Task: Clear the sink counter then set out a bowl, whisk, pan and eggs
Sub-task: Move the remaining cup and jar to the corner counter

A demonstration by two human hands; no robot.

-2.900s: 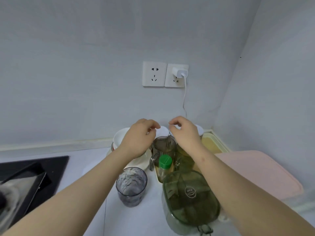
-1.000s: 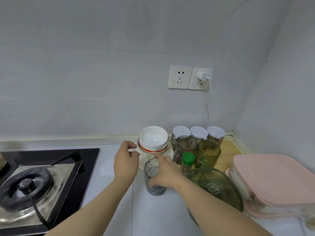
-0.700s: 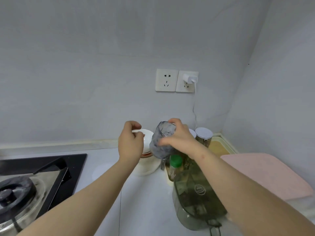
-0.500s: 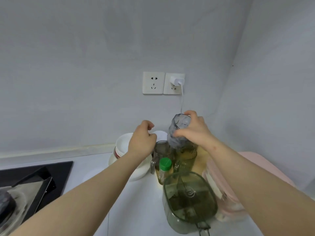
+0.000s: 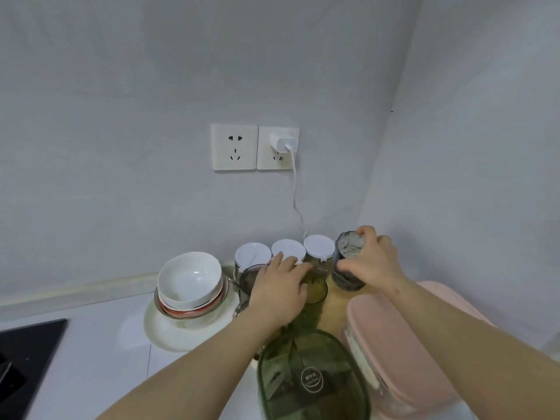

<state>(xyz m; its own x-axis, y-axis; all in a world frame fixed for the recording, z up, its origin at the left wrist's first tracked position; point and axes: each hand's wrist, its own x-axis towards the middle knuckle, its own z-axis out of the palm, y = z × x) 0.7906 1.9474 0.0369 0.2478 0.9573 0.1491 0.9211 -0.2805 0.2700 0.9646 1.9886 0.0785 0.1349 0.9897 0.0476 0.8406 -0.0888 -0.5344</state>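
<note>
While right hand (image 5: 375, 263) fingers wrap grey cup (image 5: 345, 281) | left hand (image 5: 280, 287) relaxed atop green cup (image 5: 317, 294)

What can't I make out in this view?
Head view: green cups mostly hidden under the left hand; its grip unclear.
Grey cup in the right hand: set down or not, cannot tell.
Stove: cut off by left edge.
Green-lidded container: cut off by bottom edge.

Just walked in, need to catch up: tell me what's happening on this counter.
A person is tidying the counter corner. The right hand grips a grey patterned tumbler just right of three white-lidded jars. The left hand rests on the green cups in front of them. The stacked white bowls sit untouched to the left.
</note>
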